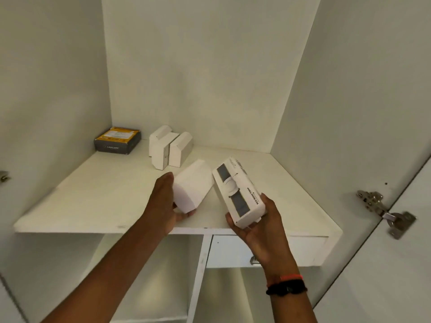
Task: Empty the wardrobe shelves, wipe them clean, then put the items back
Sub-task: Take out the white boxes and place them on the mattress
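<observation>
My left hand (pixel 164 201) grips a plain white box (pixel 192 185) by its near end, just over the white wardrobe shelf (pixel 98 201). My right hand (pixel 258 224) holds a longer white box with grey panels and printed text (pixel 238 192), tilted above the shelf's front edge. Three white boxes (pixel 169 148) stand upright together toward the back of the shelf. A grey and yellow box (pixel 117 140) lies flat in the back left corner.
White wardrobe walls close in the shelf on three sides. The open door with a metal hinge (pixel 384 210) is at the right. Below the shelf is a drawer with a metal handle (pixel 254 261) and lower compartments split by a divider (pixel 198 276).
</observation>
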A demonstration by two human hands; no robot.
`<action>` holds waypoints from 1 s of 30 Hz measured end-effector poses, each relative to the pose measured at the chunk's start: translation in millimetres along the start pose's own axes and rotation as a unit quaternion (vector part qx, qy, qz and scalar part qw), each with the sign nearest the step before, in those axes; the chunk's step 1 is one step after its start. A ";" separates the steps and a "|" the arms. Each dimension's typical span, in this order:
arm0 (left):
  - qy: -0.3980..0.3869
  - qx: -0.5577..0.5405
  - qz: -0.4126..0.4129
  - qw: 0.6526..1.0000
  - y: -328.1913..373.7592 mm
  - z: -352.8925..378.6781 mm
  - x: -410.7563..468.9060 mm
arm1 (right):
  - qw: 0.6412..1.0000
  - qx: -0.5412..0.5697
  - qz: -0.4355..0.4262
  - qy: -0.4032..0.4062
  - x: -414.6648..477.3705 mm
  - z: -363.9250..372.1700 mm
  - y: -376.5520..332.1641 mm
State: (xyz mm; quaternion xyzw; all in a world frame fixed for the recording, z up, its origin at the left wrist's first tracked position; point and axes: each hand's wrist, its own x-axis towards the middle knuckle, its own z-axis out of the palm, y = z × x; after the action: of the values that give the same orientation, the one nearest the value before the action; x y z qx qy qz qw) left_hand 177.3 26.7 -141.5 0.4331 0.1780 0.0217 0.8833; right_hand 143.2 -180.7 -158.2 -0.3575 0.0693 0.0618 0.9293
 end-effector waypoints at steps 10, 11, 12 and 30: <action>-0.184 -0.140 -0.049 0.972 -37.1 -69.3 -99.0 | 0.993 0.015 0.018 -0.118 -83.7 -30.2 36.7; -0.199 -0.136 -0.044 0.970 -41.9 -73.4 -104.9 | 0.993 0.010 0.019 -0.119 -90.5 -30.7 39.9; -0.213 -0.117 -0.040 0.969 -47.6 -78.2 -111.6 | 0.993 0.007 0.012 -0.118 -99.9 -32.8 43.8; -0.350 0.188 -0.070 0.915 -91.8 -194.9 -228.6 | 0.992 -0.094 -0.071 0.034 -288.0 -69.3 193.2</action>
State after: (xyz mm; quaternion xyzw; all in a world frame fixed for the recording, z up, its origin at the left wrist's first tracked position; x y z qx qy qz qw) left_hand -112.1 73.0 -254.3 0.5574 -0.1116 -0.2269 0.7908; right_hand -177.4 -103.8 -286.1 -0.4492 0.0686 -0.0106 0.8907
